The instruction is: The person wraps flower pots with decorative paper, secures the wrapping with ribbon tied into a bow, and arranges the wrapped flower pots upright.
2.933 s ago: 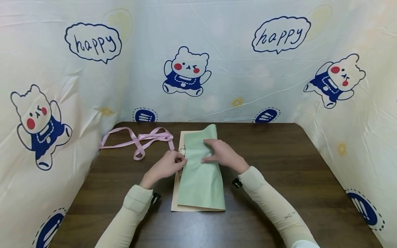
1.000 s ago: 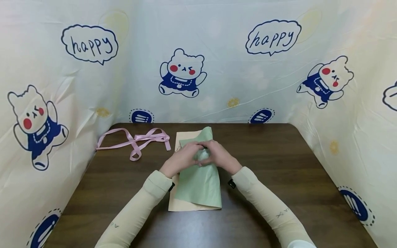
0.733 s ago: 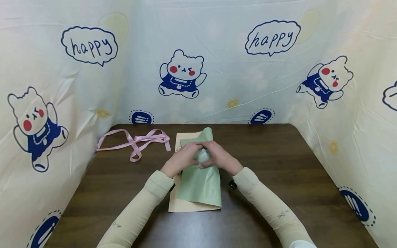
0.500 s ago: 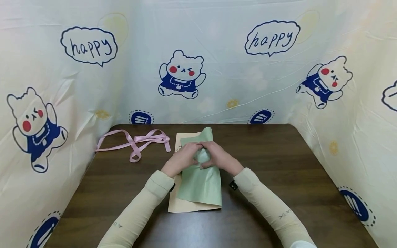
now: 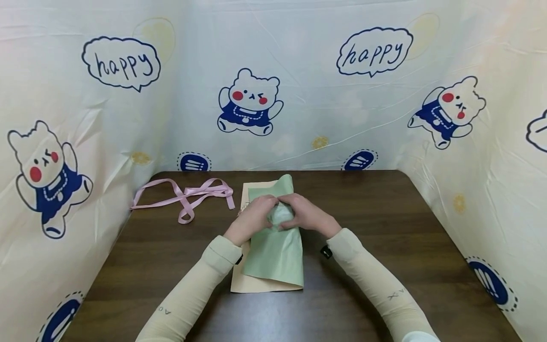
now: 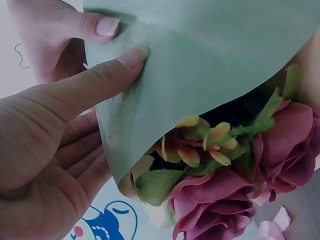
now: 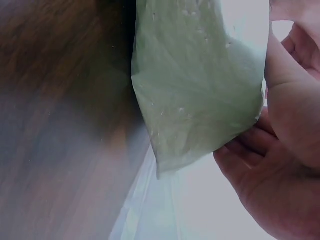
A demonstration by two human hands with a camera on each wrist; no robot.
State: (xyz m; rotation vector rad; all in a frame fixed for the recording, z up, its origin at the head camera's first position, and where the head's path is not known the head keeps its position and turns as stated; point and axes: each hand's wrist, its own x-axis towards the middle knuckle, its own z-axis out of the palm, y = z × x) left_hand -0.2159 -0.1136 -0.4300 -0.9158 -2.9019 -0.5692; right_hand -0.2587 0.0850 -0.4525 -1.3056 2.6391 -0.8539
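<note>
Green wrapping paper (image 5: 273, 261) with a cream layer (image 5: 245, 285) under it lies folded upright-lengthwise on the table. My left hand (image 5: 255, 218) grips its upper part from the left, thumb on top and fingers behind, as the left wrist view shows. From the right, my right hand (image 5: 309, 213) holds the same stretch of paper, both thumbs on its face, and a bulge rises between the hands. Dusky pink roses (image 6: 215, 205) and yellow-orange blossoms (image 6: 200, 142) with green leaves poke out at the open edge of the wrap in the left wrist view. Their stems are hidden inside.
A loosely looped pink ribbon (image 5: 183, 194) lies at the back left of the dark wooden table (image 5: 363, 204). A pale curtain (image 5: 307, 47) printed with bears encloses the table at the back and sides.
My left hand has moved from the paper's left edge to its middle, beside my right hand. The green flap's lower left corner has lifted and tilted. Lately the hands have barely moved.
</note>
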